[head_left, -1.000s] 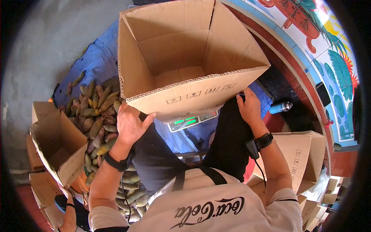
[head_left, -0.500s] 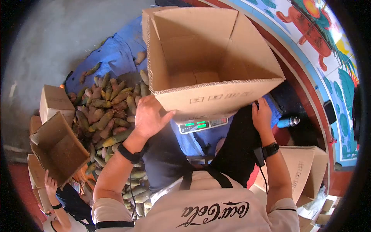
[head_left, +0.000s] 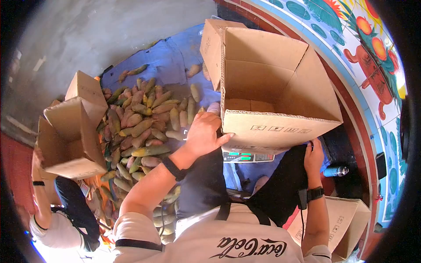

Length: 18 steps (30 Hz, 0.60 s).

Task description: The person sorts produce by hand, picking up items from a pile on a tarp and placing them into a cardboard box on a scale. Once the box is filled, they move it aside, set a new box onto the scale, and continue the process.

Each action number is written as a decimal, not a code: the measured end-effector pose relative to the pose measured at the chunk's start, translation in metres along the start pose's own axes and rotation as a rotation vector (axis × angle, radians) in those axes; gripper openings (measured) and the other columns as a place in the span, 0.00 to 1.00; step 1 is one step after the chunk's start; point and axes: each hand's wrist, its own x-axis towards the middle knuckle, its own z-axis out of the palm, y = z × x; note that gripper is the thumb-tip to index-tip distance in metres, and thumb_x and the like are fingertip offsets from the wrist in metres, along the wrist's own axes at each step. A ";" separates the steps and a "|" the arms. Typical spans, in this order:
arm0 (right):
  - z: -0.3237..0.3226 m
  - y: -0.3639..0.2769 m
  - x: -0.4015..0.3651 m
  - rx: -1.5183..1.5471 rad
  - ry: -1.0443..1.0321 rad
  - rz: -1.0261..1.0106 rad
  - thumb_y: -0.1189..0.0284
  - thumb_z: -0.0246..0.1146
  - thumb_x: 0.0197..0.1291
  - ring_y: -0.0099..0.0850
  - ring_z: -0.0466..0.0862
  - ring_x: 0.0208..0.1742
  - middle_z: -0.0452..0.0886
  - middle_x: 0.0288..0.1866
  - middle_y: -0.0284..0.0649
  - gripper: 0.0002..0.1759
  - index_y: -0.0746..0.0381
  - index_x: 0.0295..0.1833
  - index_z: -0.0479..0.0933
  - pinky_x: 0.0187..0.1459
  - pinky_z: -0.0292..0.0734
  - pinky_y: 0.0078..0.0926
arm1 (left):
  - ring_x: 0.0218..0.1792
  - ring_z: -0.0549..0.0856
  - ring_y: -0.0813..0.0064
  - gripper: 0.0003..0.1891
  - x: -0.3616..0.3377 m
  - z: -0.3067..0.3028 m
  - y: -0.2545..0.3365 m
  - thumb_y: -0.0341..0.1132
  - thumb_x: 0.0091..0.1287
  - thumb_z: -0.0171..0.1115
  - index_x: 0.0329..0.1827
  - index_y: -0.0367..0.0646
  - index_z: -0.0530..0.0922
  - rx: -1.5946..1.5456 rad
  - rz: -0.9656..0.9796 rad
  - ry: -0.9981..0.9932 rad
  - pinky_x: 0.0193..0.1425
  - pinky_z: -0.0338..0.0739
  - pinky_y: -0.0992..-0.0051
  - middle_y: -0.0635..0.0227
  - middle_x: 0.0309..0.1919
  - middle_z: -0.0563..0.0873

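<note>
The box (head_left: pixel 276 94) lies ahead of and between the 2 hands, over the scale (head_left: pixel 247 157), longer side running left-right. The left hand (head_left: pixel 205 135), nearer, grips its corner; the right hand (head_left: pixel 313 161) meets its lower edge, grip unclear.

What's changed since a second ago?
The view has swung left, carrying the large cardboard box rightward and down in frame. The co-worker's hand has shifted from the lower edge of the smaller box to its picture-left side, and that box has turned. Unchanged: left hand and right hand at the large box, digital scale lit.
</note>
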 end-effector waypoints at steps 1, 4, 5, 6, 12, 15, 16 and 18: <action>0.001 0.004 0.000 -0.015 -0.007 0.002 0.76 0.53 0.58 0.52 0.76 0.47 0.76 0.44 0.52 0.14 0.64 0.50 0.72 0.47 0.71 0.43 | 0.46 0.78 0.55 0.23 0.000 0.000 0.000 0.52 0.59 0.59 0.47 0.43 0.79 0.013 0.015 0.007 0.56 0.65 0.59 0.55 0.42 0.81; 0.001 0.005 0.000 -0.021 -0.001 -0.005 0.76 0.53 0.58 0.51 0.76 0.46 0.76 0.44 0.52 0.15 0.64 0.51 0.72 0.47 0.71 0.42 | 0.48 0.77 0.56 0.22 0.001 -0.005 0.000 0.52 0.59 0.59 0.46 0.43 0.79 -0.023 0.017 0.001 0.58 0.64 0.59 0.55 0.41 0.81; 0.000 0.005 -0.001 -0.011 0.008 -0.010 0.77 0.53 0.58 0.51 0.76 0.46 0.76 0.44 0.52 0.15 0.64 0.52 0.72 0.47 0.71 0.41 | 0.49 0.77 0.56 0.21 0.000 -0.006 0.000 0.51 0.59 0.60 0.45 0.42 0.79 -0.038 0.041 0.027 0.58 0.63 0.59 0.55 0.41 0.81; 0.002 0.008 -0.001 -0.009 0.008 -0.013 0.77 0.53 0.58 0.51 0.76 0.46 0.76 0.44 0.52 0.15 0.64 0.52 0.72 0.47 0.71 0.41 | 0.49 0.77 0.56 0.21 -0.001 -0.008 0.000 0.51 0.59 0.60 0.45 0.42 0.79 -0.035 0.038 0.029 0.58 0.63 0.59 0.55 0.41 0.81; 0.001 0.009 -0.003 -0.016 -0.006 0.017 0.77 0.52 0.59 0.51 0.76 0.47 0.76 0.45 0.52 0.15 0.64 0.53 0.72 0.47 0.71 0.40 | 0.53 0.77 0.56 0.14 -0.027 -0.032 -0.023 0.43 0.59 0.62 0.35 0.39 0.80 -0.171 -0.111 0.175 0.59 0.66 0.60 0.54 0.44 0.82; 0.002 0.010 -0.003 -0.024 0.018 -0.013 0.77 0.52 0.60 0.50 0.76 0.47 0.76 0.45 0.52 0.15 0.65 0.52 0.72 0.48 0.71 0.40 | 0.50 0.78 0.54 0.15 -0.055 -0.037 -0.046 0.41 0.61 0.60 0.37 0.36 0.79 -0.168 -0.323 0.225 0.57 0.69 0.61 0.54 0.42 0.83; 0.002 0.010 -0.003 -0.009 0.019 -0.018 0.77 0.51 0.60 0.50 0.76 0.47 0.77 0.45 0.51 0.14 0.65 0.52 0.72 0.49 0.71 0.39 | 0.48 0.78 0.54 0.14 -0.070 -0.030 -0.061 0.41 0.61 0.60 0.36 0.36 0.80 -0.151 -0.409 0.272 0.55 0.69 0.61 0.54 0.41 0.83; 0.003 0.012 -0.002 0.006 0.010 -0.024 0.77 0.51 0.61 0.50 0.76 0.47 0.77 0.45 0.51 0.13 0.66 0.51 0.72 0.49 0.71 0.39 | 0.46 0.78 0.52 0.13 -0.101 -0.019 -0.084 0.40 0.61 0.59 0.36 0.37 0.80 -0.129 -0.582 0.263 0.53 0.70 0.61 0.54 0.39 0.83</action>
